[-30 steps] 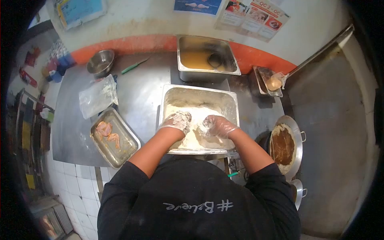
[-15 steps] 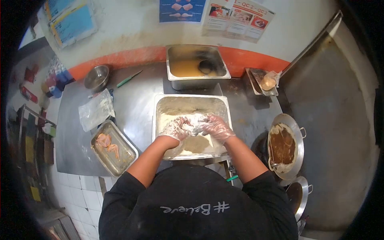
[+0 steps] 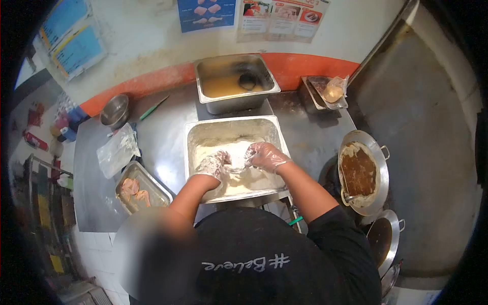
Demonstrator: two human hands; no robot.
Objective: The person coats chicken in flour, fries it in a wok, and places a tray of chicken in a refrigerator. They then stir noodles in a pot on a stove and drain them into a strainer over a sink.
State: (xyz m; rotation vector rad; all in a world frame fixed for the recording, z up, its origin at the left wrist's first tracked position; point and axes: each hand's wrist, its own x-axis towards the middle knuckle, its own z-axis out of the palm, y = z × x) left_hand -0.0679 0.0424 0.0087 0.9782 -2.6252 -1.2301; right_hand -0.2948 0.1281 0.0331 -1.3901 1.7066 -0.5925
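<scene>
Both my hands wear clear plastic gloves dusted with flour and are inside a deep steel pan (image 3: 278,133) of white flour (image 3: 203,151). Between them is a pale, flour-coated piece (image 3: 237,155), its kind hidden by the coating. My left hand (image 3: 215,164) is closed at its left side, fingers curled down and partly covered in flour. On the right, my right hand (image 3: 264,155) pinches at the piece's edge with bent fingers. Some fingertips are hidden by flour and the gloves.
A steel pan (image 3: 203,97) of yellowish liquid holding a dark round item stands behind. Left are a tray (image 3: 161,184) with raw chicken (image 3: 130,186), a plastic bag (image 3: 116,152), a bowl (image 3: 116,111) and a green-handled knife (image 3: 151,110). Right stand oil woks (image 3: 382,178) and a small container (image 3: 311,96).
My hands have moved slightly apart, and the right hand's fingers now bend downward more. The camera view has shifted a little. A blurred patch now covers the lower left.
</scene>
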